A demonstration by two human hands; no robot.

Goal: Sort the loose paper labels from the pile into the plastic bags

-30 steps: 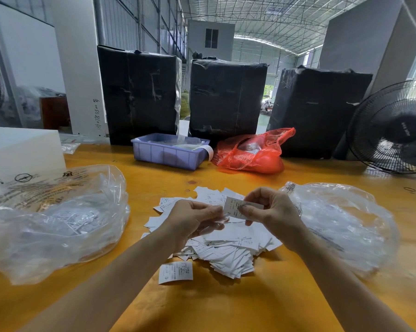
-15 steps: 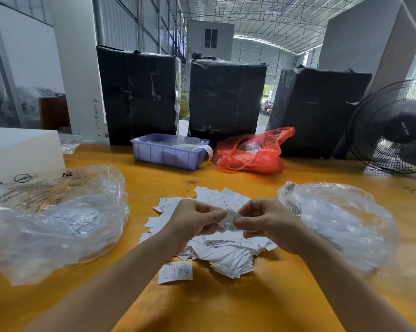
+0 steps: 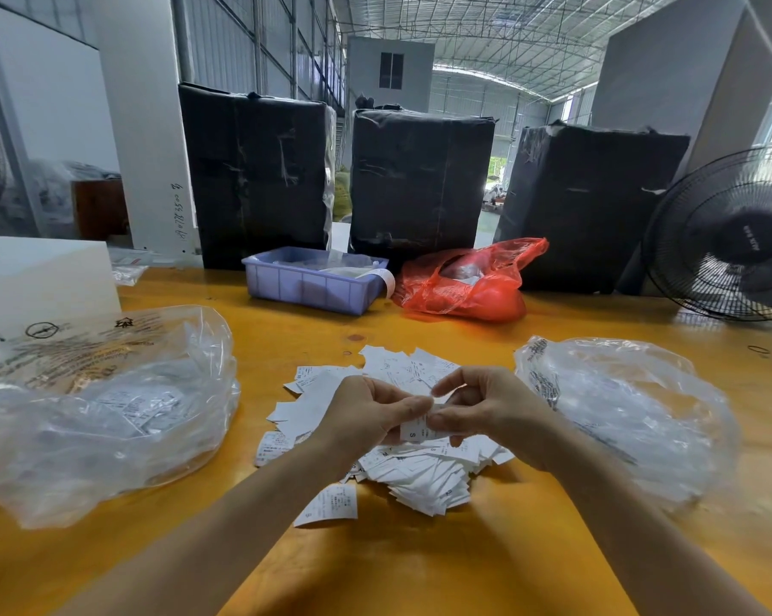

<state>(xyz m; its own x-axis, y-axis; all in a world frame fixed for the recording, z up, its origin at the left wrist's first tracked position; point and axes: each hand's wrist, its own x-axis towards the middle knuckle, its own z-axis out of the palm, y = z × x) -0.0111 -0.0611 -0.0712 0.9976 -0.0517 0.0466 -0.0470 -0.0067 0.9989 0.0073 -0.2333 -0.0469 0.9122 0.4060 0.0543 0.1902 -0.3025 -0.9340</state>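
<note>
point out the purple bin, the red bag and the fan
purple bin [image 3: 306, 290], head view, its front wall
red bag [image 3: 473, 289], head view, middle of its bulging side
fan [image 3: 731, 242], head view, front grille

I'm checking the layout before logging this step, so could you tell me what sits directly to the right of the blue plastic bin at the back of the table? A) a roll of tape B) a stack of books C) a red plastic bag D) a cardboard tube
C: a crumpled red plastic bag lies just right of the blue bin, in front of the black wrapped bales.
</note>
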